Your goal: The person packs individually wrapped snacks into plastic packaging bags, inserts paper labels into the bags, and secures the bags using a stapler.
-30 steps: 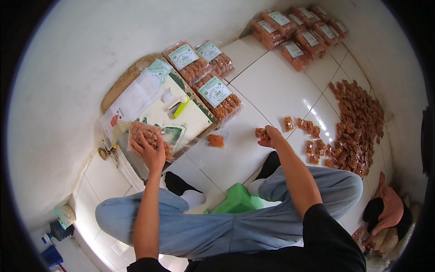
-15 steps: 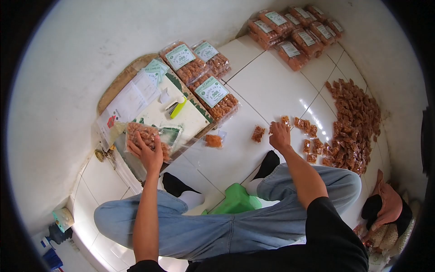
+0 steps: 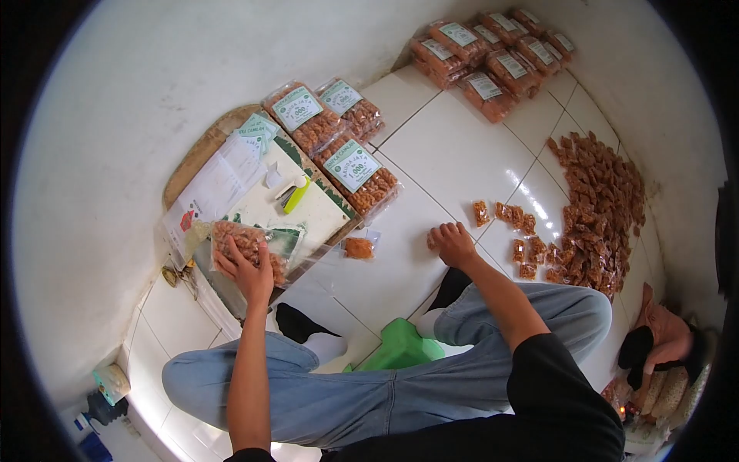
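Since the earlier frame, the right hand has shifted left, away from the nearest loose packets and onto the small packet set apart on the floor. Left hand and bag show no clear change of position.

At the lower left, a tub stands beside a dark jug. Next to the right is the low desk. Paper sheets lie on its far-left side, with green-and-white labels at their upper end. At the near end, the left hand holds the clear bag of brown pieces against the desk; its fingers are spread across the bag, with the thumb on the opposite side. A green stapler lies on the desk, to the right of the sheets. Labelled bags line the far right edge of the desk.

An orange-brown pack in clear wrap lies on the floor, just beside the desk. A green stool sits between the feet. The right fingers are drawn close together over the small packet and hide most of it; whether they grip it cannot be determined.

Farther right, several loose packets lie near a large pile of similar packets. Above them, labelled packs are stacked near the wall. A pink-and-black cloth lies at the far right.
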`<action>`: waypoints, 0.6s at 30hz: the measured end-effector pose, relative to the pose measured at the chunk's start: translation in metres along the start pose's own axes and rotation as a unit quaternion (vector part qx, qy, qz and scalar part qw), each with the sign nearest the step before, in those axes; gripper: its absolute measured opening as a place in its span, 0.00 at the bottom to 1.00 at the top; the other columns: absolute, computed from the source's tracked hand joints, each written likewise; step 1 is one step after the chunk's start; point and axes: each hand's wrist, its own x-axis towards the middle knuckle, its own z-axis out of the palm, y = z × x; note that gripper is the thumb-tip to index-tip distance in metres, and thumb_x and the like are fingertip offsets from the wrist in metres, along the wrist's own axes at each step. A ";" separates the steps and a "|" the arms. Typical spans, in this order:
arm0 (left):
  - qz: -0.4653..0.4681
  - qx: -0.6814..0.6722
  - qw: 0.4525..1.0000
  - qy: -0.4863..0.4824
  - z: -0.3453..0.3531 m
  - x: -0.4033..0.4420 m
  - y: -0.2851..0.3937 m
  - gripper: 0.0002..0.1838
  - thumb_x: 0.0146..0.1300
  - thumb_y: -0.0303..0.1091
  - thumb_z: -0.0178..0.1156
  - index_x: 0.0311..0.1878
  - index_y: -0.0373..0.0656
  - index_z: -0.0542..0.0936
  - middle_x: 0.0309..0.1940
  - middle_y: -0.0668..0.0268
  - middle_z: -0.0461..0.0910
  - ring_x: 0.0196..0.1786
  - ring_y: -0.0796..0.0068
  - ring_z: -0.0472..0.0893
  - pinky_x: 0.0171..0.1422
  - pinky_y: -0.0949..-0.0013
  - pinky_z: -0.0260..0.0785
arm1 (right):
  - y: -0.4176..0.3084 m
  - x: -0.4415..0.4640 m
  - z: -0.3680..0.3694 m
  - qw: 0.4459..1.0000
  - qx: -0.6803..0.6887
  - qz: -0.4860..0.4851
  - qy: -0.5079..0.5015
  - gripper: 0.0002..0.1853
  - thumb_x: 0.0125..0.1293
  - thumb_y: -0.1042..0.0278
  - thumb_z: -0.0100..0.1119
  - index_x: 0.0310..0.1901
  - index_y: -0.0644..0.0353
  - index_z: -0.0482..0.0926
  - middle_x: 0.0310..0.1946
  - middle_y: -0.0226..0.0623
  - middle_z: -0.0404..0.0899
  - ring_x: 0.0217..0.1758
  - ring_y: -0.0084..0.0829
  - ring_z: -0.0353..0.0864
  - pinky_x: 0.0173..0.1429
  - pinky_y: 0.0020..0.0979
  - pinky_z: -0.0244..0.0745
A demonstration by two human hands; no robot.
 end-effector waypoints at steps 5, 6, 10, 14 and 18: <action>0.002 0.003 1.000 0.002 0.002 0.000 -0.002 0.47 0.62 0.65 0.55 0.77 0.50 0.50 0.75 0.37 0.31 0.77 0.36 0.30 0.76 0.37 0.31 | -0.008 -0.010 -0.002 0.927 0.212 0.303 -0.055 0.20 0.53 0.64 0.60 0.48 0.56 0.71 0.48 0.43 0.76 0.56 0.43 0.76 0.57 0.45 0.68; 0.003 0.001 1.000 0.002 0.002 0.000 -0.003 0.47 0.62 0.65 0.55 0.77 0.50 0.50 0.75 0.37 0.31 0.77 0.36 0.30 0.76 0.37 0.31 | -0.008 -0.012 -0.003 0.927 0.210 0.305 -0.054 0.20 0.53 0.64 0.60 0.48 0.56 0.71 0.48 0.43 0.76 0.56 0.43 0.76 0.57 0.45 0.68; 0.007 0.005 1.000 0.001 0.000 0.000 -0.001 0.48 0.62 0.66 0.55 0.77 0.50 0.49 0.75 0.37 0.32 0.77 0.35 0.30 0.76 0.38 0.31 | -0.003 -0.011 -0.011 0.908 0.214 0.357 -0.053 0.22 0.52 0.63 0.60 0.50 0.57 0.71 0.50 0.44 0.77 0.56 0.45 0.77 0.56 0.47 0.68; 0.002 0.006 1.000 -0.003 -0.003 0.000 0.002 0.48 0.62 0.66 0.55 0.77 0.50 0.49 0.75 0.37 0.32 0.77 0.35 0.30 0.76 0.38 0.31 | 0.023 -0.002 -0.013 0.789 0.325 0.521 0.030 0.25 0.52 0.60 0.60 0.53 0.57 0.70 0.49 0.44 0.78 0.55 0.45 0.79 0.55 0.51 0.70; 0.001 0.012 1.000 -0.004 -0.002 0.000 0.001 0.48 0.62 0.66 0.55 0.77 0.51 0.49 0.75 0.37 0.31 0.77 0.35 0.30 0.76 0.38 0.31 | 0.061 0.004 0.002 0.727 0.327 0.591 0.124 0.27 0.51 0.59 0.61 0.54 0.56 0.71 0.46 0.41 0.80 0.53 0.45 0.80 0.53 0.52 0.70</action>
